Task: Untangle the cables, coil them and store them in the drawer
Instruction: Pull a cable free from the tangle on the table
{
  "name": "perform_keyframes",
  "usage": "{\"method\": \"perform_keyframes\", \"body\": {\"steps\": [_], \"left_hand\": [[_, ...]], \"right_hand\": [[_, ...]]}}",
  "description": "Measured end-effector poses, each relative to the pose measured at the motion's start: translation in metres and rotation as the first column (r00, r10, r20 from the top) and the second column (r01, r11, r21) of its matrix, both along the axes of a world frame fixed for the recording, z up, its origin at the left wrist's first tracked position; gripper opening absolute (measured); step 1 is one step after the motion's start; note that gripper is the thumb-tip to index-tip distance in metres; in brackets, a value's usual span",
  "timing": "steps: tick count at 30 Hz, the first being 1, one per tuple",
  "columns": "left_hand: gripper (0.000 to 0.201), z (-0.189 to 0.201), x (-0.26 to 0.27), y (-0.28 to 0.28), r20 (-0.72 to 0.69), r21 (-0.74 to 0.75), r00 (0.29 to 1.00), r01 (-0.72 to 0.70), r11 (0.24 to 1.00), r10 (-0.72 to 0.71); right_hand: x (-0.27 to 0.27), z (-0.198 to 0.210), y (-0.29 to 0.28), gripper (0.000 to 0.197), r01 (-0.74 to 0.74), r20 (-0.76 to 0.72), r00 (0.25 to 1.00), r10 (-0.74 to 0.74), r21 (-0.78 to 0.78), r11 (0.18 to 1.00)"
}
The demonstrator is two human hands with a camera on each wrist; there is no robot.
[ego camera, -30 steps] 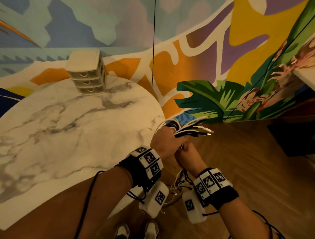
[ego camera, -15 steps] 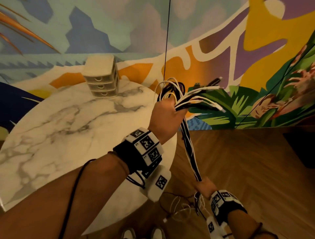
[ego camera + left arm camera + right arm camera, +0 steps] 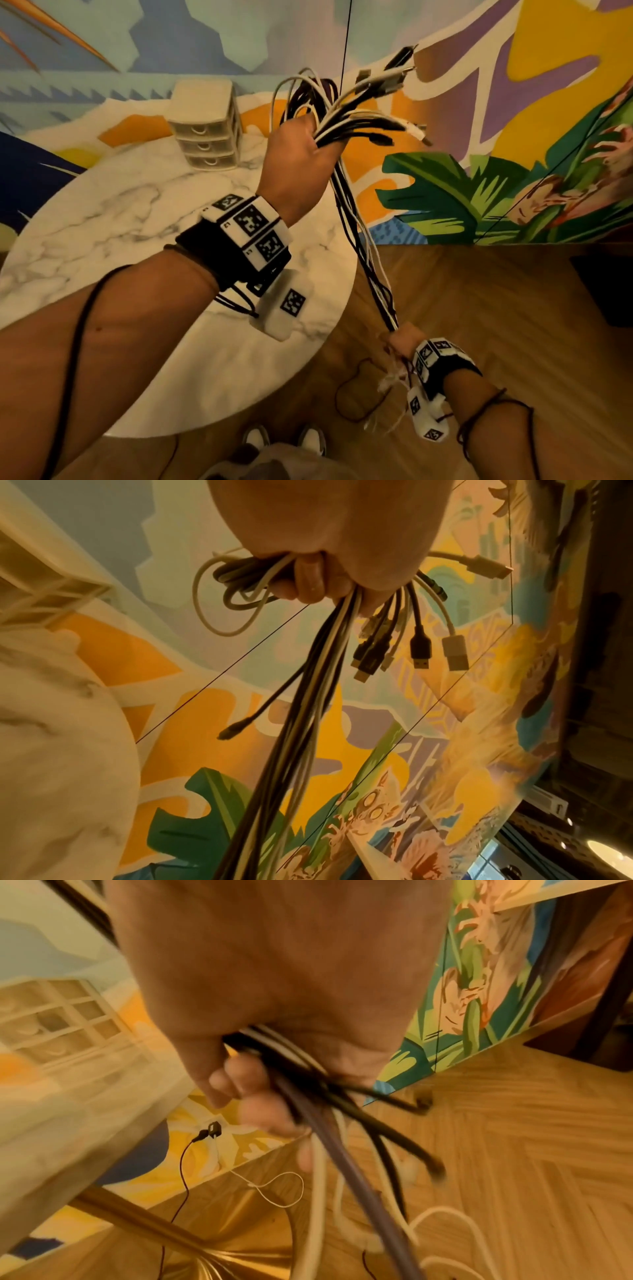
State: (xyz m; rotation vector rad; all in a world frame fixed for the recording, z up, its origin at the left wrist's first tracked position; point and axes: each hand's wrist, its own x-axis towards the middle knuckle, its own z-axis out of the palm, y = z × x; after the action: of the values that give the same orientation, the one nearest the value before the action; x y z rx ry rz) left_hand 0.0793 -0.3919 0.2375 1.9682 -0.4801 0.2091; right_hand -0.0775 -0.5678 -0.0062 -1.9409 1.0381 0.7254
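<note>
My left hand is raised above the table's right edge and grips a bundle of black and white cables near their plug ends, which fan out to the right. In the left wrist view the fingers curl round the cables, with USB plugs dangling. The bundle runs taut down to my right hand, low over the floor, which grips it lower down. In the right wrist view its fingers close round the cables, whose loose ends trail on the floor. The small beige drawer unit stands at the table's far edge, drawers closed.
The round marble table fills the left side, on a gold pedestal. A painted mural wall stands behind. Wooden parquet floor lies to the right, with loose cable on it. My shoes show at the bottom.
My left hand has lifted the plug ends higher, while my right hand has slid down the bundle toward the floor, drawing the cables straight between the two hands.
</note>
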Motion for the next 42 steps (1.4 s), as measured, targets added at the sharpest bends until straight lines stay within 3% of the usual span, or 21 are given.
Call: {"method": "perform_keyframes", "body": {"steps": [5,13,26,30,33,37,39,41,42], "left_hand": [[0.032,0.002,-0.003,-0.001,0.019,0.035,1.0,0.012,0.999,-0.013],[0.032,0.001,-0.005,-0.007,0.008,-0.017,1.0,0.005,1.0,-0.005],[0.02,-0.004,-0.025,-0.029,0.009,-0.111,0.995,0.095,0.989,-0.095],[0.023,-0.004,-0.024,-0.032,0.035,-0.131,0.996,0.092,0.987,-0.088],[0.025,-0.014,-0.029,-0.035,0.05,-0.061,0.995,0.085,0.995,-0.082],[0.028,-0.044,-0.044,-0.039,-0.035,0.043,0.989,0.143,0.989,-0.142],[0.025,-0.056,-0.053,-0.043,-0.091,0.073,0.979,0.19,0.979,-0.183],[0.024,-0.069,-0.063,-0.049,-0.137,0.099,0.969,0.221,0.97,-0.207],[0.024,-0.077,-0.065,-0.052,-0.167,0.111,0.964,0.227,0.968,-0.207]], "right_hand": [[-0.005,-0.013,-0.007,0.041,-0.121,-0.048,0.992,0.12,-0.009,0.993],[-0.003,-0.011,-0.038,0.03,-0.159,-0.054,0.987,0.152,-0.187,0.969],[-0.031,-0.008,-0.077,0.032,0.022,0.136,0.989,0.057,-0.515,0.857],[-0.042,-0.009,-0.087,0.033,0.031,0.072,0.997,0.003,-0.473,0.881],[-0.048,-0.016,-0.091,0.032,0.004,-0.001,1.0,-0.005,-0.4,0.917],[-0.044,-0.007,-0.08,0.034,-0.211,-0.096,0.977,0.19,-0.294,0.932],[-0.033,0.005,-0.072,0.032,-0.264,-0.006,0.962,0.273,-0.28,0.923],[-0.019,0.02,-0.063,0.03,-0.17,0.256,0.935,0.243,-0.277,0.946],[-0.011,0.032,-0.057,0.032,-0.089,0.429,0.886,0.175,-0.213,0.973]]}}
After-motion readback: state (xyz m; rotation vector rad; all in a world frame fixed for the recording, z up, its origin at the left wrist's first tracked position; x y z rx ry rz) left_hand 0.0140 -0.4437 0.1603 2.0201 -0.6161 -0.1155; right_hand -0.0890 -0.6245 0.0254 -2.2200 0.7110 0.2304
